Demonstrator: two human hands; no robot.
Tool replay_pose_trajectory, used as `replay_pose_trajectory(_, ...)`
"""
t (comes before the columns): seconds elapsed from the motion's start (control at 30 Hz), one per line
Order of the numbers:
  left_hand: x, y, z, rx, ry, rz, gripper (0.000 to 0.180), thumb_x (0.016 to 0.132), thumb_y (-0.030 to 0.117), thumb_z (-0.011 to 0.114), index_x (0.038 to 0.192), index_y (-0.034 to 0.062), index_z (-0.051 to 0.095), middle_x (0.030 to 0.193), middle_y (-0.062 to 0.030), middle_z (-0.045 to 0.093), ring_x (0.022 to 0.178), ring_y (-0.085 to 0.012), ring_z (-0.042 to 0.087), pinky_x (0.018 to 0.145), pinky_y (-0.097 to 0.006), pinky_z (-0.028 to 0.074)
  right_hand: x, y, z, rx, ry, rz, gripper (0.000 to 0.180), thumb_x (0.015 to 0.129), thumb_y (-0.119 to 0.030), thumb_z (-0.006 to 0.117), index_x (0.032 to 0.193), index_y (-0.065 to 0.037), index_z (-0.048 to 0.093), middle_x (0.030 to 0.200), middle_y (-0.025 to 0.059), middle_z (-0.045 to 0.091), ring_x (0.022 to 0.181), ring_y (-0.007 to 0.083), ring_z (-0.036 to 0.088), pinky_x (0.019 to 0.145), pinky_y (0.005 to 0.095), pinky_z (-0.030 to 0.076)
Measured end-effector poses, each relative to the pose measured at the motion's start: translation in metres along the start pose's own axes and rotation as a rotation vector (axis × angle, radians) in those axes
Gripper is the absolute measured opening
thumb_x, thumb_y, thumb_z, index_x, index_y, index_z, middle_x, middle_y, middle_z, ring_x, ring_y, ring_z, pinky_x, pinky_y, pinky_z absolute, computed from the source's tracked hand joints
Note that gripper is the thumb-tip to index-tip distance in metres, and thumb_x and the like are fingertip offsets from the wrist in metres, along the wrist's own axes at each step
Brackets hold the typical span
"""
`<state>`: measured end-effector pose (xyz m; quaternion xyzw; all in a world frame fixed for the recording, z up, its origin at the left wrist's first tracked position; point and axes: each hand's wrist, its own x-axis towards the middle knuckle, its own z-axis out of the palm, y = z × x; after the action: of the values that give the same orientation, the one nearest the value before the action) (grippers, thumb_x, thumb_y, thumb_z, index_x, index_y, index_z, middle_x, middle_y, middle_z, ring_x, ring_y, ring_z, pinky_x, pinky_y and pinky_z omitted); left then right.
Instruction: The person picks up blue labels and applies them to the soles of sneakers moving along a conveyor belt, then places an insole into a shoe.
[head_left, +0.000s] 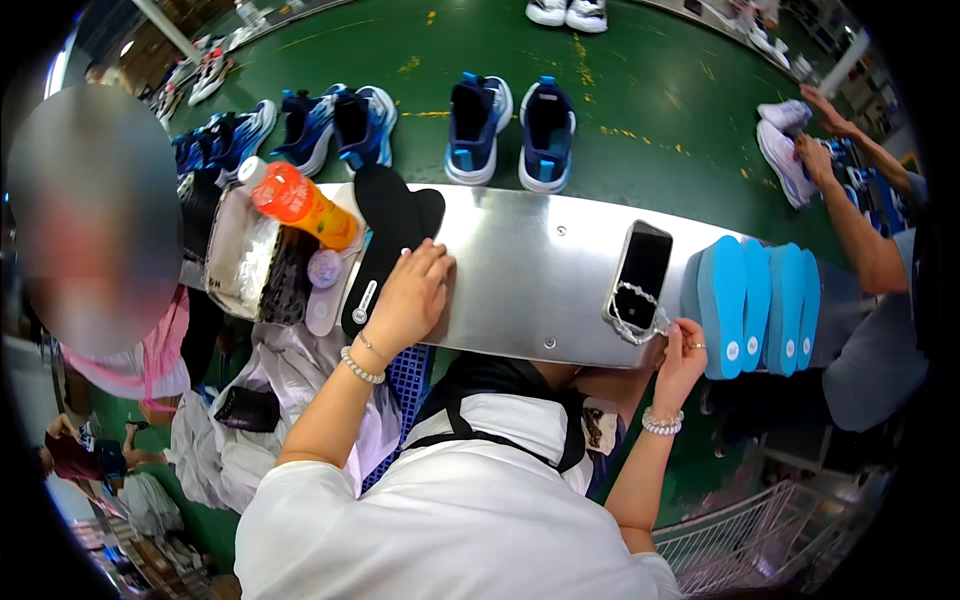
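My left hand [412, 292] lies on the metal bench with its fingers stretched out, touching the edge of black insoles [375, 245]. A pale insole [322, 305] lies partly beneath them on the left. My right hand [682, 358] is at the bench's near edge, its thumb and fingers closed on the end of a clear beaded strap [632, 330]. That strap runs across a dark-screened phone [643, 268] lying flat on the bench. Just right of this hand stand light blue insoles [735, 305] in pairs, with round white stickers at their near ends.
Blue sneakers [548, 135] line the green conveyor [660, 90] beyond the metal bench [510, 260]. An orange drink bottle [300, 203] leans over a box [240, 250] at left. One person sits at far left; another's hands hold a white shoe [785, 160] at right.
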<state>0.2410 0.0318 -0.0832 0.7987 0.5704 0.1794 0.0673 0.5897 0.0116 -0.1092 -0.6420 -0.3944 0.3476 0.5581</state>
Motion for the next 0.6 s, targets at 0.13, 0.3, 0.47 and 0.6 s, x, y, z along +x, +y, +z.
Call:
replay_pose_trajectory(0.13, -0.024, -0.005, -0.012, -0.226, 0.036, -0.059, 0.029, 0.069, 0.006, 0.055, 0.097, 0.0023, 0.052, 0.110, -0.0173, 0.047, 0.099, -0.0342, 0.047, 0.086, -0.037, 0.039, 0.001, 0.007, -0.002, 0.044, -0.056, -0.051, 0.007, 0.085, -0.006, 0.048, 0.090, -0.002, 0.052, 0.070, -0.0026, 0.047, 0.055, 0.0027, 0.038, 0.045, 0.0168, 0.030)
replay_pose_trajectory(0.3, -0.005, 0.004, -0.013, 0.184, 0.269, -0.375, 0.062, 0.070, 0.025, 0.063, 0.122, 0.0065, 0.036, 0.126, -0.0226, 0.030, 0.112, -0.0408, 0.033, 0.095, -0.044, 0.031, 0.006, 0.015, -0.012, -0.017, -0.102, -0.056, 0.011, 0.085, -0.009, 0.048, 0.092, 0.000, 0.051, 0.072, -0.0009, 0.048, 0.061, 0.0046, 0.041, 0.049, 0.0170, 0.031)
replay_pose_trajectory(0.47, 0.001, -0.007, 0.003, 0.107, 0.300, -0.478, 0.065, 0.069, 0.019, 0.061, 0.126, 0.0078, 0.032, 0.120, -0.0183, 0.039, 0.107, -0.0380, 0.039, 0.091, -0.042, 0.034, 0.012, 0.026, -0.017, -0.009, -0.135, -0.136, 0.009, 0.086, -0.008, 0.047, 0.092, -0.001, 0.050, 0.062, -0.0042, 0.041, 0.047, 0.0008, 0.029, 0.037, 0.0161, 0.022)
replay_pose_trajectory(0.6, 0.001, -0.010, -0.005, -0.176, 0.474, -0.456, 0.059, 0.067, 0.008, 0.060, 0.122, 0.0060, 0.037, 0.115, -0.0158, 0.040, 0.106, -0.0323, 0.040, 0.093, -0.037, 0.033, 0.015, 0.018, -0.016, 0.027, -0.195, -0.066, 0.010, 0.086, -0.008, 0.047, 0.092, -0.001, 0.049, 0.062, -0.0043, 0.041, 0.047, 0.0005, 0.030, 0.038, 0.0156, 0.022)
